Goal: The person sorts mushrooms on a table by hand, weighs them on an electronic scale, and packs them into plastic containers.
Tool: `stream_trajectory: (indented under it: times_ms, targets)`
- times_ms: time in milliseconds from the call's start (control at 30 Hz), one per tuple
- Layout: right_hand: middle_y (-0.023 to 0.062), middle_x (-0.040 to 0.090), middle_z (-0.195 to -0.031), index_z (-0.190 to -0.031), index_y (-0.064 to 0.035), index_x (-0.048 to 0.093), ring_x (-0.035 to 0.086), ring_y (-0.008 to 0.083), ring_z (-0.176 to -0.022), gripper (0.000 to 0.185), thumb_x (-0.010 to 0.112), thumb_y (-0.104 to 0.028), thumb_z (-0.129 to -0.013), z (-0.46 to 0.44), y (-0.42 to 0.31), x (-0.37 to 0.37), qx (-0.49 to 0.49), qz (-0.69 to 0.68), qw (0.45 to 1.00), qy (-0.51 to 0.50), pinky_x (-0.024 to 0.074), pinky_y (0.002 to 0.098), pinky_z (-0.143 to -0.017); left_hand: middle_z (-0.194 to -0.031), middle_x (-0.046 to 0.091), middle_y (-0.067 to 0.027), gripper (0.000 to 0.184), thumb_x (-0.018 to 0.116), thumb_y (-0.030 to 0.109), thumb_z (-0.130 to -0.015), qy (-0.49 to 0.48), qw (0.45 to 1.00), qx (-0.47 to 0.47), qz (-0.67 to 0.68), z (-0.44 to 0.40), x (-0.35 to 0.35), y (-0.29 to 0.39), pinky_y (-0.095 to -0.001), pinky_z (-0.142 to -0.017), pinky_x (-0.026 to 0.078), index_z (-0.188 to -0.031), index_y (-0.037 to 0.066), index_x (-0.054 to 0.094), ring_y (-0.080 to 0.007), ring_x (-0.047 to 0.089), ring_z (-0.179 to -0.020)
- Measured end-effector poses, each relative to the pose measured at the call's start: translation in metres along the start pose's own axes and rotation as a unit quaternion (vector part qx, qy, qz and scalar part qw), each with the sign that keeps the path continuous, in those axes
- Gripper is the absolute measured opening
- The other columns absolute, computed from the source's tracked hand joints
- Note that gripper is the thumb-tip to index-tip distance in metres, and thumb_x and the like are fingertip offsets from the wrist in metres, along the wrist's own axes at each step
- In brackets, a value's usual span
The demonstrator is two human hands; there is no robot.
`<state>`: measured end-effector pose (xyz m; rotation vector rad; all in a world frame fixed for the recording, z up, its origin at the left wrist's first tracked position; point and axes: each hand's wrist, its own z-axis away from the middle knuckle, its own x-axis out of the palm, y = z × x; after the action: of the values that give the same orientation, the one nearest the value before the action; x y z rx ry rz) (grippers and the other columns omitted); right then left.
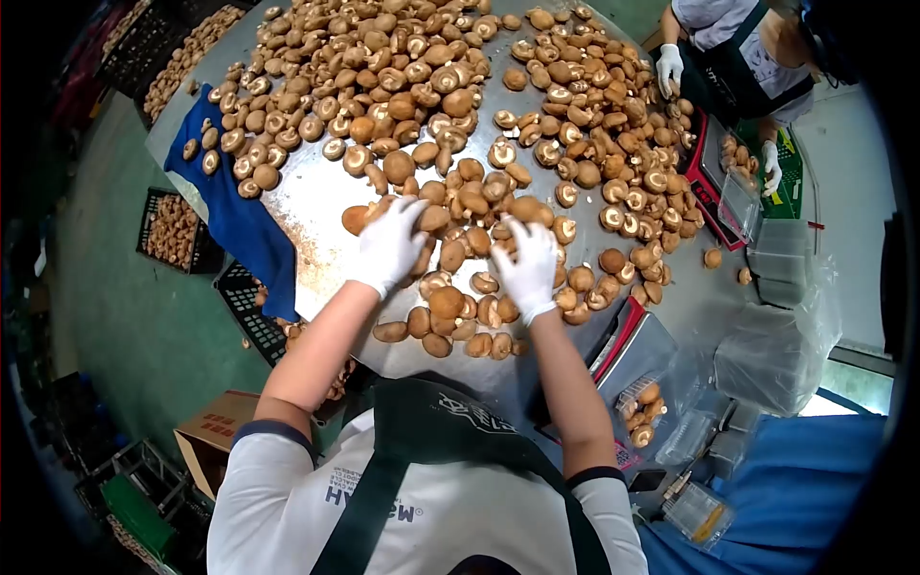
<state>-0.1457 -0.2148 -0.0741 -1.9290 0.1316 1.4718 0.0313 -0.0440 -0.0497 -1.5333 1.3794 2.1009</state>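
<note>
Brown shiitake mushrooms [446, 302] lie loose on the metal table [321, 187] in front of me, some cap up and some showing pale gills and stems. My left hand [388, 244], in a white glove, rests on the near pile with its fingers apart, touching several mushrooms. My right hand [529, 264], gloved the same way, reaches into the pile's right side. Its fingers are spread and curved over mushrooms, their tips partly hidden among the caps. Between the two hands sits a cluster of mushrooms.
A red-edged scale [618, 340] and a clear tray of mushrooms [642, 412] are at my right. Across the table stands a co-worker [738, 67] in white gloves. Blue cloth [230, 216] hangs over the left edge, above black crates [206, 249]. A cardboard box [206, 436] stands below.
</note>
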Motion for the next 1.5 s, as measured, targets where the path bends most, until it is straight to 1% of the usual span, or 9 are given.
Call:
stream_trajectory:
  times_ms: [267,433,533,600,733,800,967,1167,1500]
  targets:
    - [0.0169,0.053,-0.135,-0.135,-0.0051,0.053,0.046,0.0340,-0.128,0.059,0.073,-0.024,-0.082,0.025,0.052,-0.049,0.097,-0.015,0.987,0.130,0.0345,0.0453,-0.108,-0.108,0.063,-0.0128,0.033,0.065,0.017,-0.084,-0.027,0.997,0.059,-0.042,0.014,-0.013,-0.033,-0.0415,-0.089,0.050,-0.117,0.014,0.061,-0.0313,0.061,-0.106]
    - [0.0245,0.041,-0.147,-0.146,0.0022,0.035,0.036,0.0377,-0.138,0.076,0.071,-0.026,-0.085,0.111,0.086,-0.046,0.293,-0.023,0.947,0.130,0.0279,0.0434,-0.114,-0.101,0.065,-0.0119,0.032,0.069,0.017,-0.082,-0.166,0.980,-0.058,0.096,0.040,-0.051,-0.039,-0.0365,-0.082,0.052,-0.112,0.010,0.063,-0.0283,0.065,-0.094]
    - [0.0262,0.039,-0.147,-0.151,0.0013,0.023,0.037,0.0391,-0.137,0.089,0.072,-0.028,-0.084,0.129,0.063,-0.049,0.349,0.027,0.935,0.052,0.0285,0.0432,-0.114,-0.089,0.065,-0.0113,0.033,0.070,0.017,-0.085,-0.029,0.958,-0.039,0.284,0.044,-0.062,-0.053,-0.0307,-0.074,0.051,-0.115,0.007,0.064,-0.0186,0.062,-0.079]
    - [0.0250,0.044,-0.142,-0.153,-0.0022,0.018,0.045,0.0390,-0.129,0.094,0.074,-0.029,-0.082,0.120,0.034,-0.064,0.378,0.001,0.926,-0.016,0.0339,0.0446,-0.110,-0.099,0.066,-0.0117,0.042,0.071,0.024,-0.086,0.013,0.978,-0.154,0.138,0.029,-0.087,-0.053,-0.0280,-0.077,0.051,-0.124,0.009,0.063,-0.0185,0.063,-0.079]
    - [0.0227,0.050,-0.132,-0.155,-0.0088,0.018,0.052,0.0353,-0.119,0.103,0.082,-0.022,-0.075,0.124,0.037,-0.051,0.320,-0.163,0.926,-0.117,0.0442,0.0399,-0.101,-0.119,0.061,-0.0158,0.060,0.072,0.039,-0.083,-0.036,0.993,-0.109,0.018,-0.003,-0.075,-0.094,-0.0369,-0.089,0.050,-0.136,0.016,0.055,-0.0288,0.063,-0.097]
    - [0.0206,0.046,-0.127,-0.154,-0.0078,0.020,0.052,0.0359,-0.113,0.111,0.088,-0.022,-0.067,0.134,0.036,-0.047,0.127,-0.091,0.979,-0.130,0.0433,0.0391,-0.101,-0.132,0.056,-0.0186,0.070,0.074,0.043,-0.081,-0.181,0.980,-0.079,-0.012,-0.013,-0.063,-0.100,-0.0373,-0.101,0.045,-0.142,0.019,0.050,-0.0340,0.058,-0.117]
    - [0.0237,0.040,-0.135,-0.155,-0.0043,0.011,0.042,0.0373,-0.126,0.124,0.091,-0.022,-0.062,0.136,0.014,-0.031,0.124,-0.198,0.954,-0.188,0.0349,0.0404,-0.109,-0.144,0.049,-0.0195,0.088,0.080,0.038,-0.075,-0.289,0.933,0.152,0.149,-0.015,-0.014,-0.088,-0.0369,-0.108,0.040,-0.150,0.025,0.037,-0.0343,0.049,-0.131]
    - [0.0270,0.029,-0.146,-0.156,-0.0052,0.007,0.032,0.0422,-0.138,0.128,0.091,-0.025,-0.060,0.120,-0.043,-0.006,0.022,-0.228,0.936,-0.267,0.0292,0.0416,-0.115,-0.143,0.050,-0.0153,0.087,0.085,0.029,-0.073,-0.421,0.845,0.081,0.319,0.029,-0.008,-0.051,-0.0356,-0.106,0.041,-0.148,0.025,0.041,-0.0261,0.051,-0.127]
    - [0.0244,0.031,-0.150,-0.155,-0.0091,0.017,0.032,0.0435,-0.137,0.117,0.087,-0.024,-0.063,0.101,-0.137,0.060,-0.127,-0.308,0.863,-0.380,0.0331,0.0451,-0.113,-0.130,0.058,-0.0216,0.085,0.084,0.040,-0.072,-0.356,0.919,-0.044,0.165,0.145,-0.115,-0.111,-0.0342,-0.102,0.044,-0.142,0.010,0.045,-0.0308,0.057,-0.121]
